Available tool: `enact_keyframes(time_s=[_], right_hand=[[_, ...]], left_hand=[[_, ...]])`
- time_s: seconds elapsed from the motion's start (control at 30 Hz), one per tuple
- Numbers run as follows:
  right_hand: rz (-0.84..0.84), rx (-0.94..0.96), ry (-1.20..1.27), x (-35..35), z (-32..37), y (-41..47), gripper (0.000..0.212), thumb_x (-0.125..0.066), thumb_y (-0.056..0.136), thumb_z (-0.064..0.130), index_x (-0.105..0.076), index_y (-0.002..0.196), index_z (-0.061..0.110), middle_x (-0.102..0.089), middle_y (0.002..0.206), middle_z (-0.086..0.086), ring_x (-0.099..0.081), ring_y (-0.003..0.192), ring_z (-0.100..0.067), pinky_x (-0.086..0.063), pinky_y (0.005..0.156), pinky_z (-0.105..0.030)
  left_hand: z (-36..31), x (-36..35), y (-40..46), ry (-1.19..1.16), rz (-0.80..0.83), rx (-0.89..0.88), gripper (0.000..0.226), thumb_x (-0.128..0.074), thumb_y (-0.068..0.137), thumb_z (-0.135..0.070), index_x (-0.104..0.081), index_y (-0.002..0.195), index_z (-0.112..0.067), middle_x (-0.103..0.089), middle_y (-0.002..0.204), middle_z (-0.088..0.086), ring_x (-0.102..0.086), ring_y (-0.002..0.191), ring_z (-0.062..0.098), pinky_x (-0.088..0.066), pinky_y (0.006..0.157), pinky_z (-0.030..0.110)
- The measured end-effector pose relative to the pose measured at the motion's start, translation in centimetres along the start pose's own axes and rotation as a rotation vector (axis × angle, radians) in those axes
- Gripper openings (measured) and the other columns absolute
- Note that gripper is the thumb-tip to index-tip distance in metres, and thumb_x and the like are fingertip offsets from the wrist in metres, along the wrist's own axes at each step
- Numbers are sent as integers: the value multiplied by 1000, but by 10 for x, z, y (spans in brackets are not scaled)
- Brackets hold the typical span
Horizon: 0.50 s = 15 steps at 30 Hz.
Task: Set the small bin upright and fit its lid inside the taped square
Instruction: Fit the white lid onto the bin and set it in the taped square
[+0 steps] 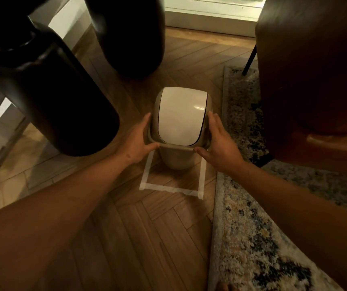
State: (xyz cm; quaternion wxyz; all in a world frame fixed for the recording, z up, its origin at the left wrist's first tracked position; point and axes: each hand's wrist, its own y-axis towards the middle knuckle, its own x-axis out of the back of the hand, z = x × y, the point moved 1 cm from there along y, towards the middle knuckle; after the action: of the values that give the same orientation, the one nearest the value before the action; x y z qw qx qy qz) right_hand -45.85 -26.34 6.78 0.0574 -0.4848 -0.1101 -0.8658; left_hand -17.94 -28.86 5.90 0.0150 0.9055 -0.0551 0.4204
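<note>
A small beige bin [177,158] stands upright on the wooden floor, its base inside the far part of a white taped square [168,188]. A white swing lid [181,116] sits on top of the bin in a beige rim. My left hand [138,141] presses the rim's left side, thumb under the front edge. On the rim's right side, my right hand [218,141] grips the same way. Both hands hold the lid and bin between them.
Two large dark vases [48,91] [126,32] stand left and behind the bin. A brown leather chair [315,80] is on the right, over a patterned rug [252,238]. A window sill runs along the back.
</note>
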Motion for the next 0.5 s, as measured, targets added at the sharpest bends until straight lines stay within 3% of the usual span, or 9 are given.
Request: enact_keyframes(time_s=[0.17, 0.5], right_hand=[[20, 1, -9, -4, 1, -3, 117, -80, 79, 38, 7, 157, 39, -5, 168, -7, -34, 144, -35, -48, 97, -53], [36, -22, -8, -2, 2, -2, 115, -80, 80, 35, 6, 157, 38, -3, 168, -6, -33, 145, -34, -50, 94, -54]], left_hand=[[-4, 2, 0, 45, 20, -42, 106, -84, 73, -34, -15, 154, -38, -45, 148, 0, -50, 130, 23, -46, 104, 45], [2, -2, 3, 24, 7, -34, 109, -84, 72, -35, -13, 153, -44, -46, 148, -4, -51, 128, 21, -40, 98, 32]])
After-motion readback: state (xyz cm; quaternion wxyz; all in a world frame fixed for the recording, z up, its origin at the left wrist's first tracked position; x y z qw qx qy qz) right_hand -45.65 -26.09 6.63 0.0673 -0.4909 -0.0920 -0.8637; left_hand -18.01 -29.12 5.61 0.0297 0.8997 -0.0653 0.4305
